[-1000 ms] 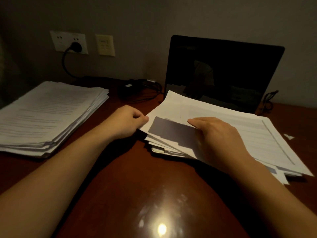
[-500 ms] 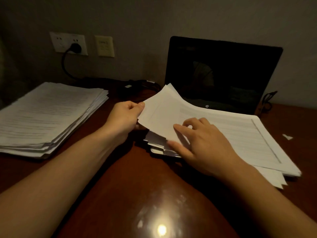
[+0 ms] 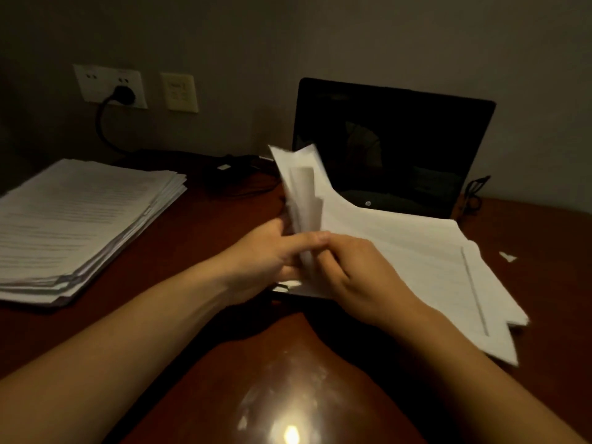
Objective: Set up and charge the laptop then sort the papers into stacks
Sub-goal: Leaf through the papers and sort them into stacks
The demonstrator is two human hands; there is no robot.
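While both hands grip a few raised sheets, 2 lots of paper lie on the brown desk (image 3: 198,238).

At far left a squared stack of papers (image 3: 80,225) lies flat on the desk. Behind it, a wall socket (image 3: 109,86) holds a black plug (image 3: 123,94). Near the middle, the left hand (image 3: 262,261) has its fingers curled round the lifted sheets (image 3: 304,193), which stand almost upright and curl at the top. The right hand (image 3: 358,277) touches the left and pinches the same sheets between thumb and bent fingers. Beneath and right of it, the loose pile (image 3: 416,257) fans out in front of the open laptop (image 3: 390,145), hiding its keyboard. The laptop's screen is dark. At far right, 1 small paper scrap (image 3: 507,257) lies apart from the pile.
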